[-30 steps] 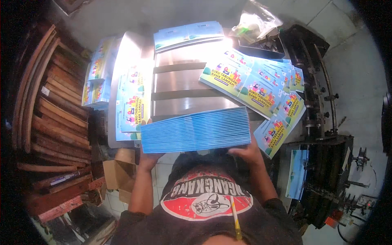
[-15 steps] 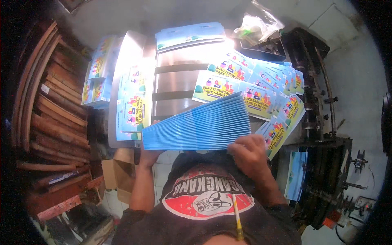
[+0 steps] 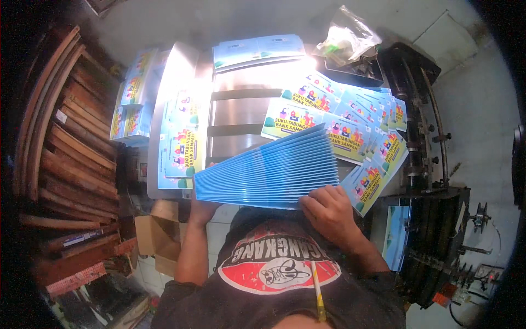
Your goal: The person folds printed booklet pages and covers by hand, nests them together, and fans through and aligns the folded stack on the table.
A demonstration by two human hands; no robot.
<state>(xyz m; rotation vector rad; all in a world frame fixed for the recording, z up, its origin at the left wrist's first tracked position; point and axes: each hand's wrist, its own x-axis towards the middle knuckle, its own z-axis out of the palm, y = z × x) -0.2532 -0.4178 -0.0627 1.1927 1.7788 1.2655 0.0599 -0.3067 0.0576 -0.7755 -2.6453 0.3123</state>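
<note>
Booklets, a thick blue stack of them (image 3: 268,175), are held fanned out in front of the person's chest, above the near edge of a steel worktable (image 3: 241,109); only the head view shows this. The fan's long axis runs left to right, its right end tilted up and away and spread wider than its left. The left hand (image 3: 201,207) grips the narrow left end from below, mostly hidden behind the covers, so how its fingers close cannot be told. The right hand (image 3: 329,211) lies nearer the camera at the lower right corner, fingers curled onto the edges and pinching the fan. Beyond it, printed booklets (image 3: 339,126) lie overlapped on the table, and more lie in a column at the left (image 3: 178,148).
</note>
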